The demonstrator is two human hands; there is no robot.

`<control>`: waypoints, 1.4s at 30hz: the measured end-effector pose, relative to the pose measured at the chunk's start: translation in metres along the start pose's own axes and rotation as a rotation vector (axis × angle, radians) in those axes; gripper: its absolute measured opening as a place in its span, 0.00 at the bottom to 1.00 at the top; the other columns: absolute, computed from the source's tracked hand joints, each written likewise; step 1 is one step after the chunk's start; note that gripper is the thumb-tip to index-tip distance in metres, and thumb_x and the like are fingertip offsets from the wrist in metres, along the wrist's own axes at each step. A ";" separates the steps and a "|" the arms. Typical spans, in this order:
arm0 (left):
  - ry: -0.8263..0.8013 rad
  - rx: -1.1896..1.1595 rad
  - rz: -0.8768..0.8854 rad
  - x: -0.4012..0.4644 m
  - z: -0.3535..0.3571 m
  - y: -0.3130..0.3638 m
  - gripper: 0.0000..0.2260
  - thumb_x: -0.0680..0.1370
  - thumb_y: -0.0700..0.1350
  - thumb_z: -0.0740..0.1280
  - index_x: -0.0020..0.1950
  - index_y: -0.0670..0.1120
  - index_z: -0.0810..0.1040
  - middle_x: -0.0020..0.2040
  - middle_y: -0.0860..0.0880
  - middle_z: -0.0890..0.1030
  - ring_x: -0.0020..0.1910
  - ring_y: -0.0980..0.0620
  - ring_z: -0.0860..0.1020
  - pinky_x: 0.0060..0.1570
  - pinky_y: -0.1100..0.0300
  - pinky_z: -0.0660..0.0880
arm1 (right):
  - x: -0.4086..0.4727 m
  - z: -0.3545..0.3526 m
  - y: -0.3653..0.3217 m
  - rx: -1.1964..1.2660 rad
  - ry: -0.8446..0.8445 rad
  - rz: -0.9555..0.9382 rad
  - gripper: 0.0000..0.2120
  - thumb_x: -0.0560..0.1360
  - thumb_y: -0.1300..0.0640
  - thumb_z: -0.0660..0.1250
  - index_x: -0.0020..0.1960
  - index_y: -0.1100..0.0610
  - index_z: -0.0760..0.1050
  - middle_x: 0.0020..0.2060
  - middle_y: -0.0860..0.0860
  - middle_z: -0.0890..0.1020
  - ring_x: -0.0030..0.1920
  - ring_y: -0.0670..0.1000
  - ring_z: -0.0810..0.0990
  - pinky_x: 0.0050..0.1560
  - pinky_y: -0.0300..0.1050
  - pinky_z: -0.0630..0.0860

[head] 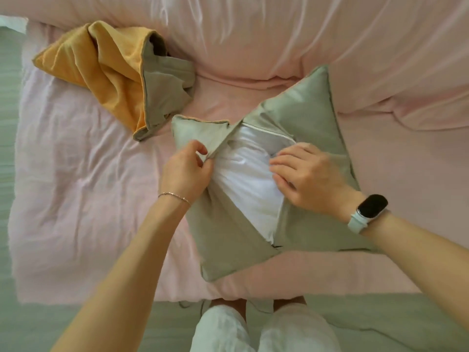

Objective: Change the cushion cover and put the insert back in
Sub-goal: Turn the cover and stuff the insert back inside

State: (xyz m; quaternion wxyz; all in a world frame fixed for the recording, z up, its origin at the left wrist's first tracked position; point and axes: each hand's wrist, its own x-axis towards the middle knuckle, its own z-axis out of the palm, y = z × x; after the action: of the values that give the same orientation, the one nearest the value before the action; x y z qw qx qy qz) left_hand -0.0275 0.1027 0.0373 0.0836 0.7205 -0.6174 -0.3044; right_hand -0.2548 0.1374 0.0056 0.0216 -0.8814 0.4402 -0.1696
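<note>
A grey-green cushion cover (302,115) lies on the pink bedding, its zip opening gaping in the middle. The white insert (248,179) shows through that opening and sits mostly inside the cover. My left hand (187,171) pinches the left edge of the opening and pulls it aside. My right hand (307,174) lies flat with straight fingers on the insert at the right edge of the opening, pressing it down. An empty orange and grey cover (111,77) lies crumpled at the upper left.
The pink duvet (76,186) covers the bed, with a large pink pillow (279,34) bunched along the far side. A pale green sheet (380,321) shows at the near edge, where my knees in white trousers (253,331) rest.
</note>
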 end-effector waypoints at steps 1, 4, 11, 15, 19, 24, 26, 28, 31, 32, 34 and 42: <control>0.017 0.032 -0.054 -0.005 0.001 -0.002 0.08 0.76 0.44 0.63 0.54 0.46 0.73 0.39 0.50 0.76 0.44 0.45 0.75 0.39 0.58 0.63 | -0.003 -0.002 0.008 -0.051 -0.058 -0.073 0.11 0.75 0.55 0.62 0.42 0.57 0.81 0.41 0.50 0.83 0.49 0.56 0.80 0.59 0.51 0.67; 0.101 0.021 -0.094 -0.030 0.016 0.007 0.09 0.77 0.40 0.59 0.56 0.42 0.74 0.48 0.40 0.80 0.50 0.38 0.75 0.39 0.57 0.62 | -0.006 -0.009 0.029 -0.158 -0.201 -0.270 0.14 0.74 0.50 0.62 0.34 0.56 0.75 0.31 0.50 0.78 0.41 0.55 0.78 0.59 0.54 0.64; 0.249 -0.170 0.244 -0.026 0.013 0.117 0.10 0.77 0.42 0.61 0.56 0.43 0.79 0.51 0.43 0.82 0.52 0.43 0.77 0.47 0.60 0.66 | -0.031 -0.071 0.009 0.202 0.108 -0.093 0.19 0.77 0.54 0.59 0.28 0.57 0.68 0.21 0.51 0.71 0.22 0.53 0.68 0.34 0.45 0.65; 0.021 -0.174 0.492 -0.006 0.004 0.181 0.15 0.78 0.49 0.59 0.60 0.47 0.77 0.55 0.50 0.82 0.56 0.49 0.78 0.57 0.58 0.71 | -0.039 -0.085 0.013 0.195 0.161 0.052 0.14 0.76 0.54 0.60 0.39 0.60 0.78 0.30 0.52 0.78 0.31 0.54 0.76 0.32 0.47 0.68; 0.124 -0.195 0.389 0.000 0.040 0.156 0.16 0.77 0.46 0.61 0.61 0.41 0.75 0.56 0.45 0.80 0.55 0.45 0.78 0.55 0.59 0.67 | -0.068 -0.065 0.043 0.226 0.066 0.312 0.13 0.73 0.56 0.57 0.46 0.61 0.79 0.37 0.54 0.81 0.37 0.57 0.78 0.33 0.49 0.77; -0.173 -0.167 0.173 -0.002 0.114 0.099 0.23 0.78 0.49 0.62 0.71 0.44 0.65 0.68 0.43 0.70 0.68 0.45 0.66 0.65 0.59 0.60 | -0.084 -0.045 0.058 0.148 0.225 0.458 0.13 0.73 0.61 0.57 0.51 0.61 0.78 0.44 0.55 0.80 0.45 0.56 0.76 0.43 0.48 0.72; -0.199 -0.143 0.128 -0.003 0.131 0.090 0.30 0.74 0.57 0.62 0.73 0.49 0.61 0.69 0.46 0.67 0.69 0.46 0.65 0.67 0.55 0.61 | -0.083 -0.042 0.073 0.003 0.264 0.494 0.14 0.73 0.60 0.59 0.57 0.60 0.75 0.49 0.57 0.78 0.50 0.56 0.72 0.46 0.49 0.67; -0.179 -0.060 0.102 -0.004 0.138 0.087 0.37 0.66 0.67 0.57 0.73 0.55 0.60 0.69 0.49 0.66 0.67 0.45 0.66 0.66 0.50 0.64 | -0.080 -0.035 0.095 -0.095 0.242 0.528 0.16 0.73 0.57 0.61 0.60 0.56 0.74 0.52 0.57 0.77 0.52 0.56 0.69 0.46 0.51 0.66; -0.169 -0.019 0.153 -0.013 0.134 0.094 0.41 0.60 0.71 0.56 0.72 0.58 0.59 0.66 0.50 0.66 0.63 0.45 0.68 0.63 0.49 0.66 | -0.068 -0.027 0.124 0.007 0.190 0.536 0.14 0.71 0.55 0.60 0.52 0.56 0.80 0.45 0.55 0.79 0.48 0.54 0.69 0.44 0.53 0.70; -0.181 -0.057 0.168 -0.019 0.131 0.099 0.42 0.59 0.71 0.57 0.72 0.59 0.59 0.65 0.51 0.67 0.62 0.47 0.68 0.62 0.51 0.67 | -0.064 -0.028 0.129 0.088 0.188 0.516 0.13 0.72 0.56 0.59 0.48 0.57 0.81 0.41 0.55 0.80 0.45 0.54 0.72 0.44 0.52 0.69; -0.190 -0.129 0.173 -0.032 0.120 0.106 0.41 0.59 0.71 0.58 0.71 0.59 0.62 0.58 0.54 0.69 0.55 0.53 0.72 0.57 0.58 0.69 | -0.061 -0.038 0.137 0.235 0.163 0.470 0.14 0.72 0.59 0.58 0.46 0.60 0.81 0.38 0.56 0.81 0.41 0.59 0.77 0.45 0.48 0.68; 0.135 0.039 0.430 -0.018 0.124 0.126 0.17 0.72 0.56 0.63 0.54 0.47 0.79 0.48 0.48 0.78 0.44 0.45 0.78 0.38 0.59 0.71 | -0.045 -0.040 0.119 0.307 0.048 0.362 0.14 0.70 0.52 0.60 0.47 0.56 0.82 0.43 0.52 0.82 0.47 0.57 0.77 0.47 0.52 0.70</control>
State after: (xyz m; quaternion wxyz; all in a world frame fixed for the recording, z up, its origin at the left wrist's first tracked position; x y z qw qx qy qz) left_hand -0.2013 0.1233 0.0068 0.1737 0.5925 -0.7556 -0.2188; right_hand -0.3835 0.1044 0.0083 0.1753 -0.7702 0.5605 -0.2487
